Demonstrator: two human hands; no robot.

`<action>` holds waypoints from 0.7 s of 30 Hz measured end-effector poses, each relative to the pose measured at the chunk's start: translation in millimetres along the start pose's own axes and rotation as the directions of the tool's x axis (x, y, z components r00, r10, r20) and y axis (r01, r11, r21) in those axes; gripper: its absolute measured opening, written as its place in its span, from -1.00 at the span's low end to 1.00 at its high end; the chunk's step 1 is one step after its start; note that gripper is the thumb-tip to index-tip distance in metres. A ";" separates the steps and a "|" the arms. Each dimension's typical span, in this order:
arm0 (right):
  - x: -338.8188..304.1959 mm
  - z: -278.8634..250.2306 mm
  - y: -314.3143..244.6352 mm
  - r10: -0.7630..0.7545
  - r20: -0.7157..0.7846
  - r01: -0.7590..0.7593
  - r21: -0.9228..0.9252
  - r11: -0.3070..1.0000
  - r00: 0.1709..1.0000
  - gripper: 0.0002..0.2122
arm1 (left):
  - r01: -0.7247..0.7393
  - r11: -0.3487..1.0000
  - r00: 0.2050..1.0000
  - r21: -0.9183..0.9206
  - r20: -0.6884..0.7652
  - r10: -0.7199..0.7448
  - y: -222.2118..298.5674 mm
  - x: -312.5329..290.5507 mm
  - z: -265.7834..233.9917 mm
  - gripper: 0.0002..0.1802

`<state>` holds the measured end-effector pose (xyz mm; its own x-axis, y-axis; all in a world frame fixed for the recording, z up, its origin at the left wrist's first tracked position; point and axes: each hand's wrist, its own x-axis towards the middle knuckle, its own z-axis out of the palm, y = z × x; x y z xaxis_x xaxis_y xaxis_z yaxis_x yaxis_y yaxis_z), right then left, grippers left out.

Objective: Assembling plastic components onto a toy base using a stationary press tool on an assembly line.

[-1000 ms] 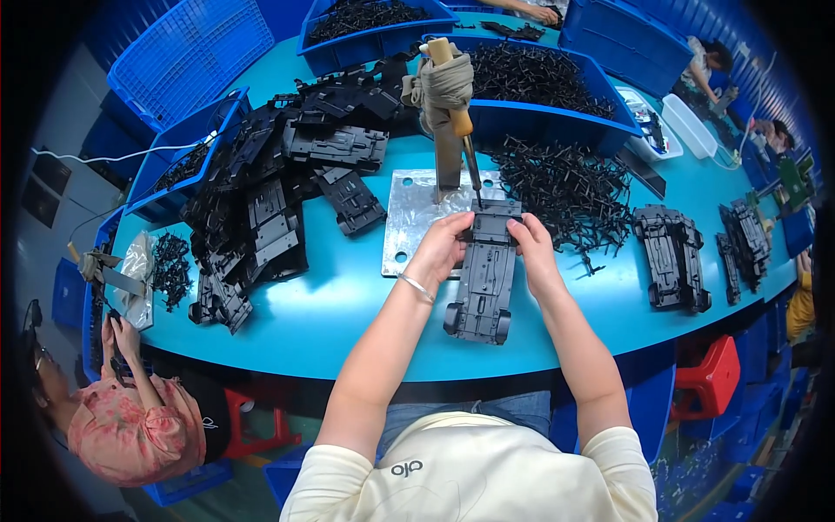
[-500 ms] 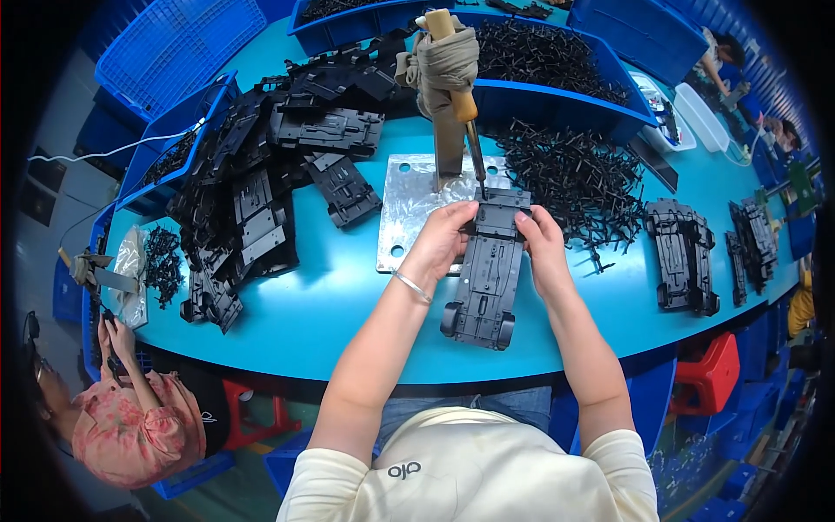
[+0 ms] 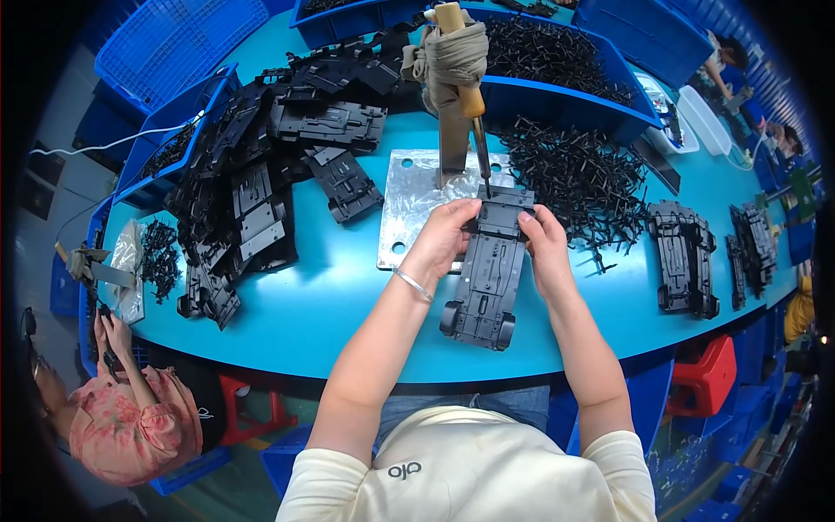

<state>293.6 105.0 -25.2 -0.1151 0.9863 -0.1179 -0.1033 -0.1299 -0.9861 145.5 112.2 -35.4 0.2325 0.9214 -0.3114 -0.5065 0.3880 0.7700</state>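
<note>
Chassis (image 3: 490, 271) between fingers (image 3: 531, 226), bin (image 3: 557, 109) behind

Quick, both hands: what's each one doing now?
Left hand: closed on the left edge of the black chassis plate.
Right hand: closed on its right edge.

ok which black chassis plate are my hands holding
The plate at the pointed tool's tip, between your left hand and right hand; other plates heaped at left or grouped at right lie untouched.

bright light, pale glare on the teal tabletop (image 3: 304, 300); edges bend, darkening to black.
</note>
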 end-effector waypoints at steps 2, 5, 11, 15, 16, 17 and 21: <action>0.5 -0.5 0.7 -0.007 -0.006 0.007 -0.010 1.000 1.000 -0.84 | -0.001 1.000 1.000 -0.003 -0.002 0.001 1.4 -0.4 1.4 -0.77; 1.3 -1.4 1.9 -0.004 -0.001 0.004 -0.012 1.000 1.000 -0.84 | -0.002 1.000 1.000 -0.003 0.001 0.002 2.1 -1.3 2.4 -0.76; 0.3 0.0 0.1 -0.001 -0.010 0.001 -0.004 1.000 1.000 -0.84 | -0.006 1.000 1.000 -0.008 -0.002 0.006 1.4 -1.2 1.3 -0.77; 1.1 -0.9 0.7 -0.004 -0.003 0.004 0.000 1.000 1.000 -0.83 | -0.008 1.000 1.000 -0.009 0.004 0.008 3.1 -2.0 2.2 -0.78; 1.2 -1.2 0.8 -0.006 0.002 0.006 -0.004 1.000 1.000 -0.83 | -0.006 1.000 1.000 -0.010 0.005 0.006 3.1 -2.0 2.7 -0.78; 1.4 -1.1 0.7 -0.005 0.001 0.005 -0.004 1.000 1.000 -0.83 | -0.013 1.000 1.000 -0.022 0.005 0.013 3.2 -1.8 3.0 -0.78; 0.8 0.3 -2.0 0.015 -0.011 -0.015 0.022 1.000 1.000 -0.81 | -0.023 0.999 1.000 -0.047 0.008 0.023 3.0 -0.9 2.4 -0.78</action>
<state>293.4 106.0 -23.3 -0.1056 0.9853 -0.1341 -0.1233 -0.1468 -0.9814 145.7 112.5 -31.5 0.2277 0.9299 -0.2888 -0.5503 0.3676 0.7497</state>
